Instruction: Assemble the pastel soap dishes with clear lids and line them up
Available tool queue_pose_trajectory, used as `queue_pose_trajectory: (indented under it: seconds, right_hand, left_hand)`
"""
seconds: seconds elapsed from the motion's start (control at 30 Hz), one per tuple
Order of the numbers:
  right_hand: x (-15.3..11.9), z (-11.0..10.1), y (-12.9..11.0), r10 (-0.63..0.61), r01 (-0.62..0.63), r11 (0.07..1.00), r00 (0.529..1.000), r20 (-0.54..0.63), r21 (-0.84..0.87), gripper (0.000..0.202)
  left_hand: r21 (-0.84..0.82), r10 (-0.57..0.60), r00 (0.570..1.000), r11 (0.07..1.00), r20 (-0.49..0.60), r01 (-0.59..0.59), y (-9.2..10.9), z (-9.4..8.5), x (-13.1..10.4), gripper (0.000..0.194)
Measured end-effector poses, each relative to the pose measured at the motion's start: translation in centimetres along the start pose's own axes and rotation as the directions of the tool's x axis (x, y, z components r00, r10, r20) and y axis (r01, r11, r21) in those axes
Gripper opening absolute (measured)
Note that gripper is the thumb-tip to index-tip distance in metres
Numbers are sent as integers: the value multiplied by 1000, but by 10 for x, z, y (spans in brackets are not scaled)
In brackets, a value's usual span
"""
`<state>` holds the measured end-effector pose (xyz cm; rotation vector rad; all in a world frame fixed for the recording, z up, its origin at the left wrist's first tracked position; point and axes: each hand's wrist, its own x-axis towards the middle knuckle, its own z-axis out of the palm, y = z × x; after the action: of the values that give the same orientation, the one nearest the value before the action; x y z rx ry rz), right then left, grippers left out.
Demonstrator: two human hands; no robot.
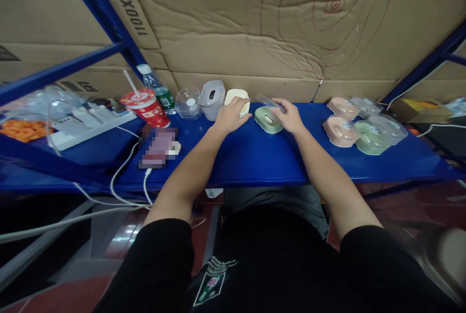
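My left hand (233, 114) is closed on a cream-coloured case (233, 94) at the back of the blue table, its fingers covering much of the case. My right hand (290, 116) pinches a clear plastic cover (267, 102), which is tilted above and behind a light green case (268, 120). The green case lies on the table between my hands and has a slot in its top. To the left of the cream case stand nested clear plastic covers (213, 99) and a round clear tub (188, 104).
Pink cases (340, 131), a green case (371, 138) and clear covers (391, 128) sit at right. A red paper cup (149, 109) with a straw, a water bottle (163, 94), a power strip (91, 126) and white cables stand left. Cardboard (218, 22) walls the back.
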<state>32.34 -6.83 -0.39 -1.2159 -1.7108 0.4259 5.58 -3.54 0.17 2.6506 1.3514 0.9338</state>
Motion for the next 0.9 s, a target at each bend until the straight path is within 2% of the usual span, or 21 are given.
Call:
queue_pose_trajectory:
  seconds: [0.07, 0.13, 0.27, 0.33, 0.37, 0.43, 0.5, 0.63, 0.7, 0.8, 0.9]
  right_hand:
    - [-2, 3, -7, 86, -87, 978, 996, 11, 188, 85]
    - [-2, 6, -14, 177, -188, 936, 982, 64, 299, 98]
    - [-3, 9, -25, 226, -261, 903, 964, 139, 342, 115]
    - [-3, 9, -29, 212, -243, 906, 969, 126, 347, 119]
    - [-3, 9, -31, 208, -232, 910, 972, 105, 344, 119]
    - [-2, 8, -32, 215, -220, 921, 975, 53, 320, 118]
    - [-2, 6, -32, 237, -226, 929, 972, 0, 293, 113]
    - [2, 3, -26, 292, -254, 919, 953, -86, 303, 105]
    - [3, 3, -22, 303, -260, 916, 948, -101, 306, 103]
    - [3, 4, -16, 283, -245, 926, 954, -99, 288, 102]
    - [0, 5, -9, 218, -196, 961, 971, -99, 195, 97]
  left_hand:
    - [-27, 20, 1000, 999, -7, -20, 4, -2, 0, 67]
    - [-73, 18, 999, 997, -34, -20, 9, -1, -1, 61]
    - [-162, -87, 984, 985, -153, 62, 15, 2, 2, 37]
    - [-197, -172, 957, 972, -236, 126, 9, 1, 7, 32]
    - [-225, -233, 928, 959, -290, 170, 4, -1, 9, 30]
    - [-319, -379, 831, 911, -406, 260, -13, -9, 15, 29]
    - [-447, -520, 701, 839, -488, 312, -34, -20, 19, 33]
    - [-613, -717, 448, 694, -535, 379, -80, -40, 18, 37]
    - [-654, -776, 347, 631, -527, 417, -100, -42, 15, 38]
    - [-686, -833, 251, 550, -494, 476, -119, -39, 10, 37]
    - [-702, -864, 195, 493, -465, 514, -123, -37, 8, 42]
